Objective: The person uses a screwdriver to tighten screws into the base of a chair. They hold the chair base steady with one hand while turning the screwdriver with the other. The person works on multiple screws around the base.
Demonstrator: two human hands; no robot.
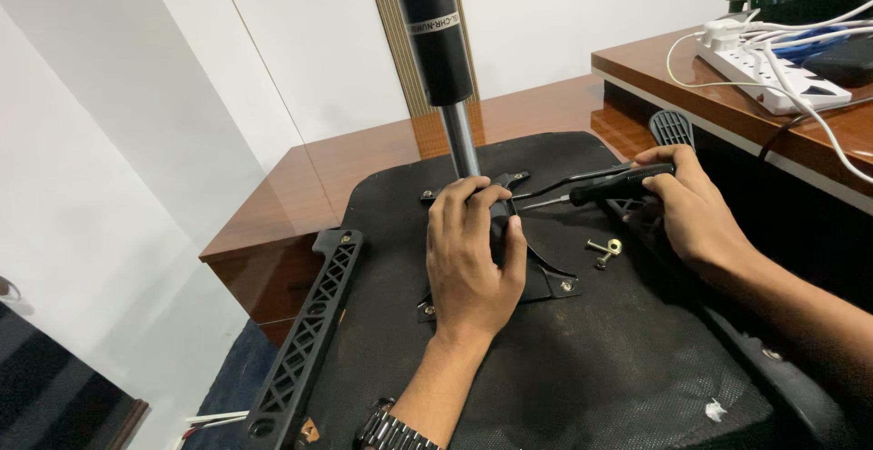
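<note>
On the upturned black chair seat (564, 368), the metal mounting plate (546, 277) lies flat beneath the gas-lift column (443, 41). The left hand (468, 264) presses down on that plate, fingers together and slightly curled. Right of the plate, the right hand (696, 209) wraps its fingers around a black-handled screwdriver (600, 186) aimed at the plate's far edge. Corner bolts look seated; one loose bolt (604, 250) lies just right of the plate, so fastening seems unfinished.

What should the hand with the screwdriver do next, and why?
Probably steer the black-handled screwdriver tip onto a bolt of the black metal plate: the right hand aims it there, the left hand steadies the plate.
</note>
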